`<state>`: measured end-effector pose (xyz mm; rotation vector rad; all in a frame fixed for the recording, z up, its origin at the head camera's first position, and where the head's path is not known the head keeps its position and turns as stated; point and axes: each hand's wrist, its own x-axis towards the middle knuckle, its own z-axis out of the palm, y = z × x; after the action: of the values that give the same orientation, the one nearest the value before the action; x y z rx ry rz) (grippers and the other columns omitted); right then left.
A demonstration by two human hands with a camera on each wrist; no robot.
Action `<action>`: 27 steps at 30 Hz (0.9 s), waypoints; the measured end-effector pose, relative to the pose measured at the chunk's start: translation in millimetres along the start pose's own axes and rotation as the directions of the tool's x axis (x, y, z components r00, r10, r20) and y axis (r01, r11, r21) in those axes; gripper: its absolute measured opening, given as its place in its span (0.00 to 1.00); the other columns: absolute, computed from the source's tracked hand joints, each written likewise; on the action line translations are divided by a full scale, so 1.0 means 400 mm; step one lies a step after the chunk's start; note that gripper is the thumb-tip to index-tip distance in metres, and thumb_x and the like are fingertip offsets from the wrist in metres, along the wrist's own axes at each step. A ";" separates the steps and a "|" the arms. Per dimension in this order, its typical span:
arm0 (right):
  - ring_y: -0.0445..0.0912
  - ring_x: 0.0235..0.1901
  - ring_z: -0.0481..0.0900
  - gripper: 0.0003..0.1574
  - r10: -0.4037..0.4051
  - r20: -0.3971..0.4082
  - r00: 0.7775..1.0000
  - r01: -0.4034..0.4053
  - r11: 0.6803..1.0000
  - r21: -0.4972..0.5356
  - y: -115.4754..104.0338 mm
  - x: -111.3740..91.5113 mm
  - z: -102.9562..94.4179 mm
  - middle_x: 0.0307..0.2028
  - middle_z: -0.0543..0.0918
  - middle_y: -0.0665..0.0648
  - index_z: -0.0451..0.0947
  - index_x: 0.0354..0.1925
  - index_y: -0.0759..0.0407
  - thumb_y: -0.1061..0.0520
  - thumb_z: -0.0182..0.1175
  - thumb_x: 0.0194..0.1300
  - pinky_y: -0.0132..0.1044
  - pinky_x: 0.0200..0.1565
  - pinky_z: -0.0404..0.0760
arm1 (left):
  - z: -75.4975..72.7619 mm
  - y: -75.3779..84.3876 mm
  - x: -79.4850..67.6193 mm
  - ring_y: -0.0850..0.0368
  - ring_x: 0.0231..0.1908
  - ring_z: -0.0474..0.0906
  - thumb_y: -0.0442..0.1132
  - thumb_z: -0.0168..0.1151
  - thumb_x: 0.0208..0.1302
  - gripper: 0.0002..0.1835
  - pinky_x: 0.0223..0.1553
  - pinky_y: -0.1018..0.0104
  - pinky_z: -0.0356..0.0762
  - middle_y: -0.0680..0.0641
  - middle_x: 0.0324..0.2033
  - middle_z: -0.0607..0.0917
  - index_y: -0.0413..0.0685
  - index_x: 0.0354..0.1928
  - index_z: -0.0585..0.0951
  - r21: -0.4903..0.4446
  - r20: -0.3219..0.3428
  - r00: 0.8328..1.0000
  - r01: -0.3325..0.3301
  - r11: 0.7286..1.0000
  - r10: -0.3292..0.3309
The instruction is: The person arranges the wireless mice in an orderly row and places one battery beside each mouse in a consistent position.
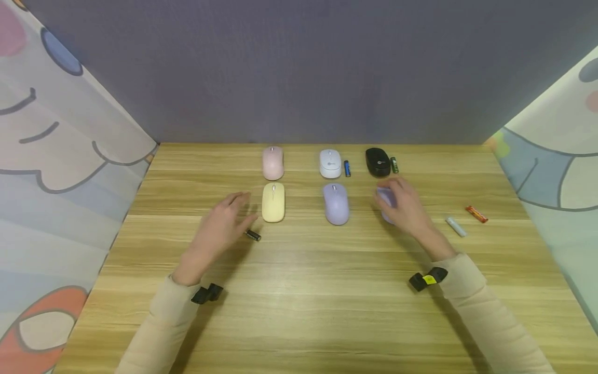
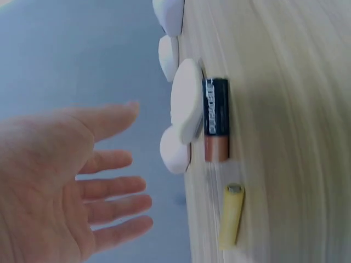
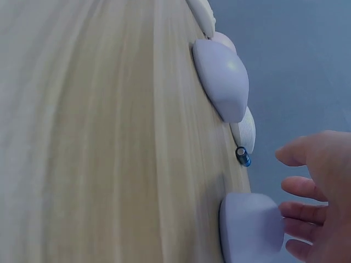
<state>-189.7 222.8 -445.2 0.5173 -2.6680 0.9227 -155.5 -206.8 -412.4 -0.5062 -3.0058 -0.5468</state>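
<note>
My left hand [image 1: 217, 228] hovers over the left part of the table with fingers extended and nothing in its grasp. Close by it lie a black Duracell battery with a copper end [image 2: 216, 118] and a slim yellow battery [image 2: 231, 216], the latter hidden in the head view. Just right of its fingertips sits a yellow mouse [image 1: 273, 202]. My right hand [image 1: 408, 210] is over a purple mouse [image 3: 249, 227], fingers loosely bent, fingertips right at its top and the thumb apart from it. Another purple mouse [image 1: 336, 205] stands to the left of that hand.
Along the back are a pink mouse [image 1: 273, 163], a white mouse [image 1: 330, 164] with a blue battery [image 1: 347, 169], and a black mouse [image 1: 378, 162] beside a green battery [image 1: 394, 165]. A pale battery [image 1: 456, 227] and a red battery [image 1: 476, 214] lie at the right.
</note>
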 end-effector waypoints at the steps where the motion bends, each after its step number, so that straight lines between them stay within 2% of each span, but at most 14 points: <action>1: 0.66 0.53 0.77 0.22 0.003 0.003 1.000 -0.003 1.000 -0.006 0.001 -0.003 -0.001 0.53 0.80 0.71 0.78 0.54 0.73 0.61 0.67 0.66 0.62 0.54 0.76 | -0.003 -0.004 -0.005 0.29 0.55 0.82 0.46 0.67 0.71 0.32 0.49 0.40 0.87 0.29 0.65 0.76 0.36 0.70 0.73 0.001 -0.014 1.000 0.010 1.000 -0.010; 3: 0.67 0.54 0.76 0.22 0.012 0.009 1.000 -0.011 1.000 -0.018 0.001 -0.009 -0.002 0.53 0.80 0.71 0.78 0.55 0.72 0.61 0.68 0.66 0.64 0.56 0.74 | -0.006 -0.013 -0.016 0.29 0.52 0.83 0.44 0.65 0.73 0.29 0.44 0.41 0.88 0.28 0.64 0.77 0.34 0.69 0.74 -0.004 -0.034 0.999 0.032 0.999 -0.033; 7: 0.68 0.57 0.74 0.24 0.028 0.021 0.999 -0.028 0.999 -0.035 0.005 -0.021 -0.003 0.55 0.79 0.72 0.77 0.56 0.72 0.60 0.68 0.66 0.66 0.59 0.71 | -0.012 -0.027 -0.035 0.31 0.48 0.85 0.42 0.62 0.75 0.26 0.48 0.39 0.86 0.28 0.63 0.78 0.32 0.67 0.74 -0.034 -0.041 0.997 0.069 0.997 -0.070; 9: 0.69 0.57 0.74 0.25 0.027 0.022 0.999 -0.026 0.999 -0.044 0.009 -0.024 -0.002 0.57 0.78 0.73 0.77 0.56 0.72 0.60 0.68 0.65 0.66 0.58 0.72 | -0.013 -0.035 -0.044 0.31 0.47 0.85 0.42 0.62 0.76 0.26 0.50 0.38 0.85 0.27 0.62 0.78 0.32 0.67 0.74 -0.044 -0.042 0.997 0.069 0.997 -0.071; 12: 0.69 0.57 0.74 0.26 0.020 0.017 1.000 -0.019 0.998 -0.056 0.015 -0.028 0.002 0.58 0.78 0.73 0.76 0.57 0.72 0.60 0.69 0.64 0.65 0.56 0.73 | -0.014 -0.045 -0.058 0.32 0.43 0.86 0.41 0.64 0.74 0.26 0.47 0.40 0.87 0.27 0.61 0.79 0.31 0.67 0.74 -0.045 -0.045 0.998 0.047 0.998 -0.049; 15: 0.70 0.56 0.74 0.27 0.011 0.011 1.000 -0.011 0.998 -0.062 0.021 -0.031 0.005 0.59 0.77 0.73 0.76 0.57 0.72 0.60 0.70 0.63 0.65 0.53 0.73 | -0.016 -0.051 -0.071 0.31 0.45 0.86 0.43 0.67 0.72 0.29 0.47 0.40 0.87 0.27 0.61 0.78 0.30 0.67 0.74 -0.034 -0.030 0.999 0.044 0.998 -0.045; 22: 0.71 0.56 0.74 0.30 0.013 0.032 0.999 -0.011 0.998 -0.063 0.026 -0.040 0.007 0.61 0.75 0.75 0.74 0.59 0.72 0.59 0.69 0.64 0.67 0.53 0.74 | -0.024 -0.059 -0.093 0.28 0.57 0.79 0.50 0.70 0.68 0.38 0.57 0.33 0.79 0.27 0.64 0.76 0.31 0.70 0.71 0.003 0.053 0.993 0.101 0.995 -0.101; 27: 0.72 0.60 0.72 0.30 0.023 0.052 0.998 -0.020 0.998 -0.060 0.025 -0.045 0.006 0.63 0.73 0.76 0.74 0.60 0.72 0.58 0.68 0.65 0.68 0.55 0.73 | -0.022 -0.067 -0.103 0.30 0.53 0.82 0.50 0.73 0.64 0.40 0.52 0.36 0.83 0.27 0.61 0.78 0.30 0.68 0.72 0.036 0.073 0.992 0.102 0.994 -0.104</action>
<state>-178.0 233.0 -459.0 0.5069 -2.7446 0.8437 -125.2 -246.2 -417.4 -0.3798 -3.1210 -0.4947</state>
